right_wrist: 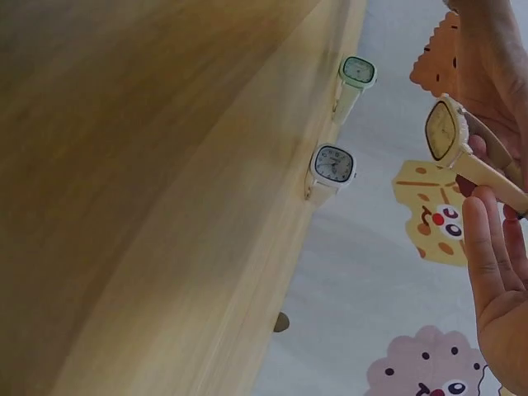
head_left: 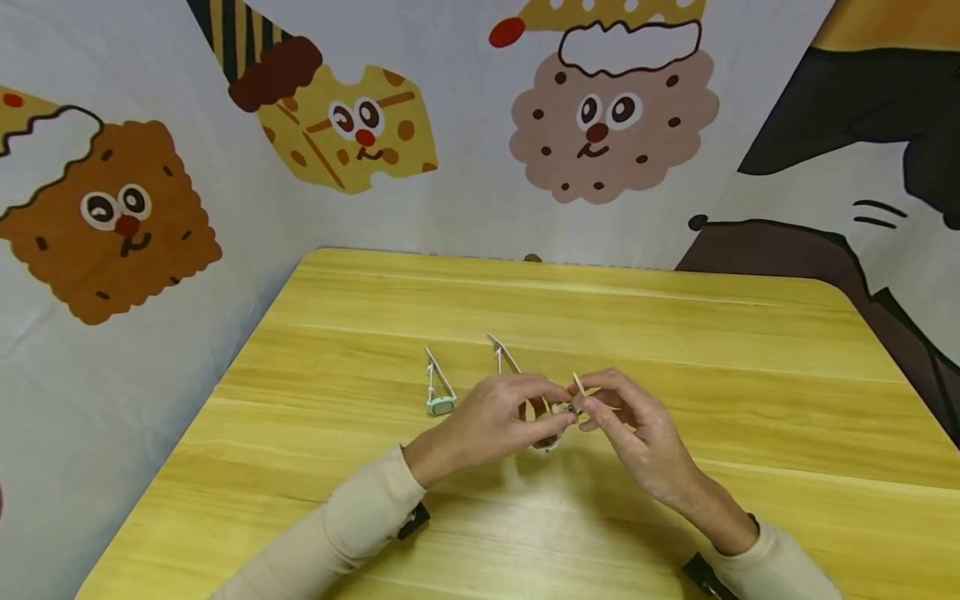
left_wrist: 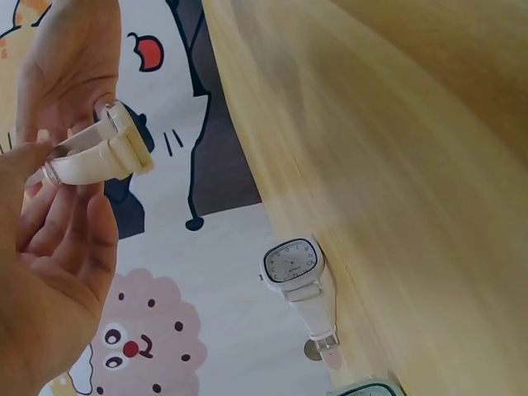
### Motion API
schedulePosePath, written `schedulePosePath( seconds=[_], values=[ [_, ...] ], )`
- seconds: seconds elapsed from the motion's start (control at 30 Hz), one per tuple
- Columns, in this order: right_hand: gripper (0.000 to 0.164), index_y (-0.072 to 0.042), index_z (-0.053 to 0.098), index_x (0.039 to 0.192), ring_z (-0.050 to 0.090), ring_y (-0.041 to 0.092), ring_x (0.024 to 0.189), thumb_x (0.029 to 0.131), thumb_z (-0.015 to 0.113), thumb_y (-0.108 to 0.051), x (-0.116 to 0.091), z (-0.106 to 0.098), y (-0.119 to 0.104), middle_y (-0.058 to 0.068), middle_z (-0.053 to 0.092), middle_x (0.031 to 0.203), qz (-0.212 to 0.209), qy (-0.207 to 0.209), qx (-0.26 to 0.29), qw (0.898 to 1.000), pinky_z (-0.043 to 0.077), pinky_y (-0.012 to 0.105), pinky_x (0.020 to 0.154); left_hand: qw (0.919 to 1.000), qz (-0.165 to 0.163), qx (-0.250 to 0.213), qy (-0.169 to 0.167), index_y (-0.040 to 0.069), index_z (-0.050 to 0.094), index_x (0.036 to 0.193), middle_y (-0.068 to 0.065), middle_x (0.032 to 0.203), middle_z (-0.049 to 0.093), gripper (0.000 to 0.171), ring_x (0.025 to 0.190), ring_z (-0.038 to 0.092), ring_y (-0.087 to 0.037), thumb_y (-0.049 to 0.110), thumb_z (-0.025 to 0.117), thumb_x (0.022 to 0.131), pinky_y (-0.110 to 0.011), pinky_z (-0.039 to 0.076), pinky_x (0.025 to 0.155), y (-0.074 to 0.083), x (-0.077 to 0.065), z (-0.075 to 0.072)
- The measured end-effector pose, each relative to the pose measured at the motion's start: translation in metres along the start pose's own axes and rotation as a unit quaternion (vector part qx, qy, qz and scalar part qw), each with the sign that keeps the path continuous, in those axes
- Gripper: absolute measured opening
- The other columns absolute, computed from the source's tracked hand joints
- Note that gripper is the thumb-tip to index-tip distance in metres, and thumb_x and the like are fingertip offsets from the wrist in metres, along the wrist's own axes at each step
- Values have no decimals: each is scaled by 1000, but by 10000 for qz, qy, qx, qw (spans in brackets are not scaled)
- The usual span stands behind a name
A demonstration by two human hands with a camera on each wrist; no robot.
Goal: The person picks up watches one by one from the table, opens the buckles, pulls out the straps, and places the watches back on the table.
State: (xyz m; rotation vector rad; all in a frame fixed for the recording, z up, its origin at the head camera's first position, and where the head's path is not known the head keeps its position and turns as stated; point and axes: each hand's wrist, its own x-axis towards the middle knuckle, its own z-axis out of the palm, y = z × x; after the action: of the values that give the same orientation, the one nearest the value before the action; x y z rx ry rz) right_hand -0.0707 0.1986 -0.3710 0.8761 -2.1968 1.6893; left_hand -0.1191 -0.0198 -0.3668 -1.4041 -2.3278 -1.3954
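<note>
Both hands meet at a cream wristwatch [right_wrist: 443,130] held up over the table. Its strap [left_wrist: 87,167] bends round into a loop, and its squarish face shows in the right wrist view. My left hand [head_left: 487,421] pinches the strap near the buckle end. Between thumb and finger, my right hand [head_left: 637,425] pinches the strap's other end, whose tip sticks up in the head view. Fingers partly hide the buckle. Beyond the hands stand a white wristwatch [left_wrist: 293,261], partly hidden by my left hand in the head view, and a pale green wristwatch [head_left: 441,405].
The wooden table [head_left: 300,467] spreads all around the hands. Behind it hangs a white cloth [head_left: 465,217] printed with cartoon biscuits and cheese, and it runs along the left side too. Dark straps show under both sleeves.
</note>
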Motion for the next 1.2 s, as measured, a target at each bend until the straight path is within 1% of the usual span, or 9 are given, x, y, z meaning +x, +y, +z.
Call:
schedulePosePath(
  seconds=[0.13,0.27,0.4,0.57,0.7,0.8,0.9,1.03,1.2],
  values=[
    [48,-1,49,141,65,16,105,97,54,17,-3,-1,-1,13,64,121,286,7,-253,9993,59,30,80,9992,55,-332,210,3,74,108,-1,94,73,14,77,60,0,9,74,95,-16,54,64,-1,1,0],
    [48,-6,56,134,64,17,111,92,64,16,-5,-1,-1,8,67,121,408,-99,-387,9984,56,32,90,9980,92,-447,448,3,73,106,-1,92,72,12,77,60,1,7,73,95,-18,55,66,0,3,-2],
    [43,-4,62,121,68,18,104,85,70,19,-3,2,2,8,71,113,126,-123,-217,9996,57,34,88,9970,82,-576,503,3,73,106,-1,92,72,12,76,60,0,6,74,94,-18,55,66,0,3,-2],
    [26,0,63,111,70,20,93,89,74,8,-3,8,8,8,73,103,-137,-69,7,9999,58,30,82,9952,19,-853,487,2,73,105,-3,93,73,12,78,61,-1,5,74,94,-21,55,66,0,1,-1],
    [28,3,62,110,70,20,89,87,74,12,-4,9,8,10,72,100,-154,6,10,9999,57,27,81,9915,-283,-1204,415,1,74,106,-2,94,73,12,77,62,-4,6,74,94,-24,57,66,1,0,-2],
    [35,7,58,114,69,18,88,84,74,16,-5,8,6,11,72,99,-194,51,10,9998,57,27,81,9840,-700,-1613,288,2,74,105,-1,92,72,12,77,63,-7,8,74,95,-28,57,68,2,0,-3],
    [37,10,56,120,69,18,88,88,74,11,-5,9,6,13,73,100,-421,30,82,9991,58,27,81,9770,-1004,-1875,182,3,74,105,1,91,72,13,77,63,-11,11,74,95,-30,57,69,2,0,-4],
    [33,10,59,122,70,20,91,95,72,-2,-5,9,8,15,72,103,-702,-18,186,9974,58,28,84,9735,-1158,-1972,80,4,74,105,0,92,72,14,78,63,-13,13,74,95,-31,56,69,2,-1,-4],
    [29,9,61,119,71,19,94,95,71,-2,-6,9,8,14,72,104,-758,-22,193,9969,57,30,86,9715,-1253,-2012,13,4,74,105,0,92,72,14,77,63,-12,13,73,95,-30,56,69,2,-1,-4]
  ],
)
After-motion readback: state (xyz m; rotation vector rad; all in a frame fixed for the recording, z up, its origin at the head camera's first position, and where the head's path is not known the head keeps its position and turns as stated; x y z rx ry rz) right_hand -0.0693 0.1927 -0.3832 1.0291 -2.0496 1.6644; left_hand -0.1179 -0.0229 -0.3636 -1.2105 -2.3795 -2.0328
